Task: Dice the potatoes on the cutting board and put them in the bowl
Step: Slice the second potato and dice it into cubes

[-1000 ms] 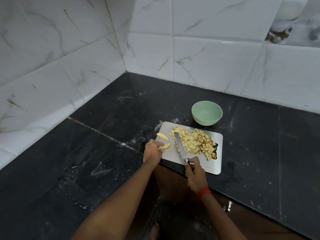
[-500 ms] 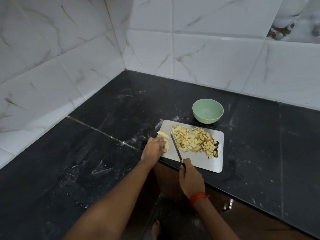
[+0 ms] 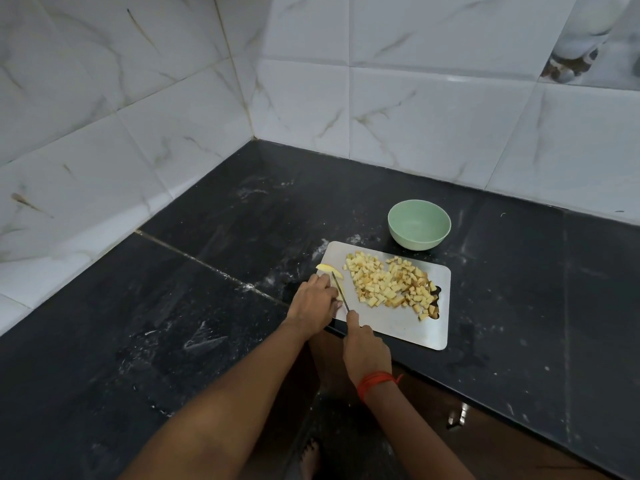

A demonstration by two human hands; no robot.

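A steel cutting board (image 3: 398,322) lies near the counter's front edge. A heap of diced potato (image 3: 391,284) covers its middle and right side. At the board's left edge lies a pale potato wedge (image 3: 329,270). My left hand (image 3: 313,303) presses down on another potato piece that its fingers mostly hide. My right hand (image 3: 363,348) grips the knife (image 3: 341,292), whose blade stands on edge right beside the left fingers. The empty green bowl (image 3: 419,225) sits just behind the board.
The black stone counter (image 3: 173,323) runs into a corner of white marbled wall tiles (image 3: 415,109). Its front edge passes under the board, with the floor and a foot visible below. White smears mark the counter left of the board.
The knife has shifted left, away from the diced heap, and turned onto its edge next to my left fingers. My left hand has closed over the potato piece at the board's left side.
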